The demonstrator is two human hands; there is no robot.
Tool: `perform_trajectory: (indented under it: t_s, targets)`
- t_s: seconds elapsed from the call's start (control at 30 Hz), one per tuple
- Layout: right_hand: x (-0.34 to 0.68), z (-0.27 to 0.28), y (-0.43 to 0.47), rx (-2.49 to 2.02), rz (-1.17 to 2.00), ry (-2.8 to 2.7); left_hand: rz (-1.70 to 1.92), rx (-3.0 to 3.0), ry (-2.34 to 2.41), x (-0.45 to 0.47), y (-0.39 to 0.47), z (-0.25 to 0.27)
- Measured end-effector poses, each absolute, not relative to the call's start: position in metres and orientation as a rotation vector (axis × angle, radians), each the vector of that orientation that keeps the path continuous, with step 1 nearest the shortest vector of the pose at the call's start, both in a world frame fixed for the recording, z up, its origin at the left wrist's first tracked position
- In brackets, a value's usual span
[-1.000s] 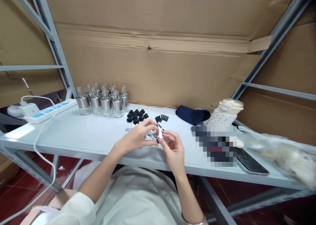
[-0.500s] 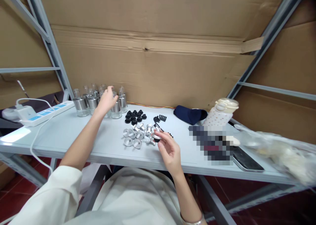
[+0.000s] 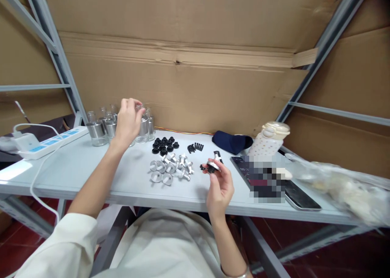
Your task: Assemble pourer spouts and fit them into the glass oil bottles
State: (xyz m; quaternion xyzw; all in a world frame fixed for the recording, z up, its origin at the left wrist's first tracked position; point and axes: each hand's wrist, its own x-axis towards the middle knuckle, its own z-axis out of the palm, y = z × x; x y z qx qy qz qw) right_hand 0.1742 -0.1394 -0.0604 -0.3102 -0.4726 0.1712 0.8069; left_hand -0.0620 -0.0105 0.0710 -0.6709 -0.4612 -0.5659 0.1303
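Observation:
My left hand [image 3: 128,121] has its fingers closed round the neck of a glass bottle [image 3: 142,128] with a silver metal sleeve. Several similar bottles [image 3: 96,131] stand around and behind it. Between the thumb and fingers of my right hand [image 3: 221,184] is a silver pourer top [image 3: 212,164] with a black stopper at its lower side. To the left of that hand lies a cluster of silver pourer tops [image 3: 167,168]. Black ribbed stoppers [image 3: 164,144] form a group behind them. Small black pieces [image 3: 195,147] lie in a short row nearby.
A white power strip [image 3: 53,142] with a plugged-in charger lies at the left. Toward the right are a navy cap [image 3: 232,142], a dotted white flask [image 3: 268,140], a partly pixelated phone [image 3: 243,170], another dark phone [image 3: 301,196] and a clear plastic bag [image 3: 341,190]. Cardboard [image 3: 183,95] walls the back.
My right hand has moved right, away from the silver cluster, with the pourer top in it. My left hand has gone from reaching over the bottles to gripping one by its neck.

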Motion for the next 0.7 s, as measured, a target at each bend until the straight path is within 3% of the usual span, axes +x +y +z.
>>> perform_trajectory:
  t_s: [0.23, 0.43, 0.7]
  targets:
    - [0.175, -0.061, -0.139, -0.714, 0.356, -0.885, -2.178, -2.207, -0.73, -0.01, -0.088, 0.088]
    - [0.173, -0.059, -0.142, -0.644, 0.344, -0.925, -2.137, -2.606, -0.494, 0.037, -0.12, 0.045]
    - [0.17, -0.059, -0.141, -0.635, 0.358, -0.877, -2.111, -2.755, -0.522, 0.063, -0.11, 0.003]
